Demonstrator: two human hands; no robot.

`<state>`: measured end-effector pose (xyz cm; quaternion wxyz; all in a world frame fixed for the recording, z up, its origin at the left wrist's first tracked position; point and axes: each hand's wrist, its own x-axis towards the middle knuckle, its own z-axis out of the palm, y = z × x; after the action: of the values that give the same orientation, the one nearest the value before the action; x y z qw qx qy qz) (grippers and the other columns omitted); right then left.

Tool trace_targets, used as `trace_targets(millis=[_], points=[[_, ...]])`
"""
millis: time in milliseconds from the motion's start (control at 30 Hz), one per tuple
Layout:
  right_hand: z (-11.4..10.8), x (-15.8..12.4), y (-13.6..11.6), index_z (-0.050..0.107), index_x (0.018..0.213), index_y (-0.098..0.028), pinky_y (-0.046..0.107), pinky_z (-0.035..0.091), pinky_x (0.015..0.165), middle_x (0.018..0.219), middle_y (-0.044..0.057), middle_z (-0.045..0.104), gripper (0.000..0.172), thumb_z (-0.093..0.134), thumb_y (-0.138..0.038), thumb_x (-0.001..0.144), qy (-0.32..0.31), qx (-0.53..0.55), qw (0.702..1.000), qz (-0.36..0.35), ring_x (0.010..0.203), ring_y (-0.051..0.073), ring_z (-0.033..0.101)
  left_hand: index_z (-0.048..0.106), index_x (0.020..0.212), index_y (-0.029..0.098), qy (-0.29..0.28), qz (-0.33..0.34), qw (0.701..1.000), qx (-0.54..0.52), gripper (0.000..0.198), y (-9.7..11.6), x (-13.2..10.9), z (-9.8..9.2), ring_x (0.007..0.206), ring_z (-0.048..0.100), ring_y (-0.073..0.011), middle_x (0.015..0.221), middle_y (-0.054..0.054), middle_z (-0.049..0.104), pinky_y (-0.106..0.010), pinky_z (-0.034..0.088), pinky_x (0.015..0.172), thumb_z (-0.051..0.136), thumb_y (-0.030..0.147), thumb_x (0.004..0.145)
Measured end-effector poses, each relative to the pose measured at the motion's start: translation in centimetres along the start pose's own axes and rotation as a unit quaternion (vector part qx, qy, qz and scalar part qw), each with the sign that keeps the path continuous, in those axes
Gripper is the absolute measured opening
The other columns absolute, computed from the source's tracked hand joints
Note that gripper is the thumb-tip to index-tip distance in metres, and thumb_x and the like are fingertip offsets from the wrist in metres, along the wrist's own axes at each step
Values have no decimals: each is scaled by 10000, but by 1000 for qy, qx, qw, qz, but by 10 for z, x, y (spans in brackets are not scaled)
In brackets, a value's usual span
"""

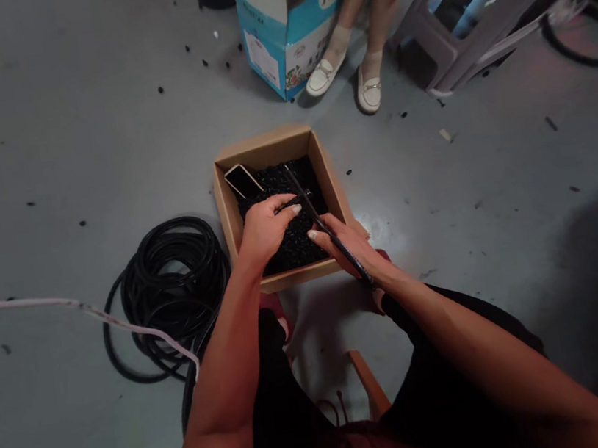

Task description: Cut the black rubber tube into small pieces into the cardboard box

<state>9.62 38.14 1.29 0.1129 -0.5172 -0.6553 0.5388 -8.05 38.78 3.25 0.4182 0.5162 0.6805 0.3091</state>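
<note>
Above an open cardboard box [232, 226] holding many small black pieces [296, 246], my left hand [269, 228] pinches a short black piece [288, 203] between thumb and fingers. My right hand [343, 240] is closed around a long, thin dark tool [338, 244], which slants from the box's upper middle down past my wrist. The tool crosses just right of the black piece's end; whether they touch is unclear. A phone-like black rectangle with a pale edge [242, 181] lies in the box's upper left corner.
Coiled black hose [175, 293] lies left of the box, with a pale cord [124, 324] running over it. Beyond the box stand a blue and white carton [265, 43] and a person's feet in white shoes [369, 92]. A grey plastic stool [433, 49] is at upper right.
</note>
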Motion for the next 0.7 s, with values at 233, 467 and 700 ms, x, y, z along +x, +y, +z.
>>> trace_targets(millis=[233,467,700], points=[[9,4,4,487,923,-216,272,366,603,714,-7,546,305,432,-512,876,-14,-7,1000,24,643,152,500,720,1040,148,-13,-25,998,51,282,-9,2,2,852,644,-193,922,-70,729,-313,485,818,570,238,818],[16,6,7,457,890,-224,265,349,590,709,-8,527,247,428,-469,880,-28,-9,999,27,613,142,470,717,1035,141,-29,-31,993,107,269,-10,4,2,874,650,-211,938,-91,729,-321,479,830,556,206,830],[25,11,20,423,834,-224,250,326,567,692,-17,503,226,418,-446,873,-28,-16,999,15,605,131,433,735,1016,173,-50,-13,981,189,270,-19,9,5,959,649,-233,1040,-90,726,-337,458,886,526,204,847]])
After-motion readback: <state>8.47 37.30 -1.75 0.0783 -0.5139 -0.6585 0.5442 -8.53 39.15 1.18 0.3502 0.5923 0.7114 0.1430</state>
